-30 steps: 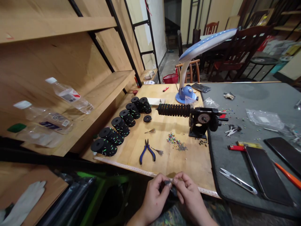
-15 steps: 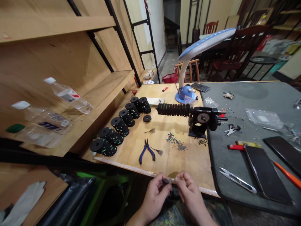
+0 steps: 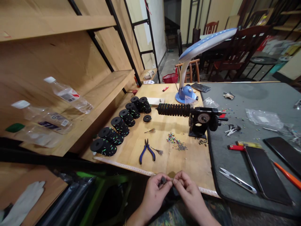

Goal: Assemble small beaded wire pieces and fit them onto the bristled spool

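My left hand (image 3: 154, 194) and my right hand (image 3: 188, 193) meet fingertip to fingertip just below the near edge of the wooden table (image 3: 178, 163). Both are closed in a pinch on a tiny dark piece (image 3: 163, 180) that I cannot make out. On the table ahead lie blue-handled pliers (image 3: 147, 152), a small heap of coloured beads (image 3: 175, 141) and a row of black spools with green flecks (image 3: 117, 130). A black winding machine (image 3: 202, 121) carries a shaft of stacked black spools (image 3: 174, 110).
A grey mat (image 3: 254, 103) covers the right side, with thread snips (image 3: 237, 180), a red lighter (image 3: 234, 147), an orange pen (image 3: 288, 175) and two phones (image 3: 265, 175). A blue desk lamp (image 3: 188, 91) stands behind. Empty plastic bottles (image 3: 68, 95) lie on the left shelf. A white glove (image 3: 24, 202) lies lower left.
My hands have stayed together at the table's edge; the fingers shifted slightly around the small piece. Nothing on the table moved.
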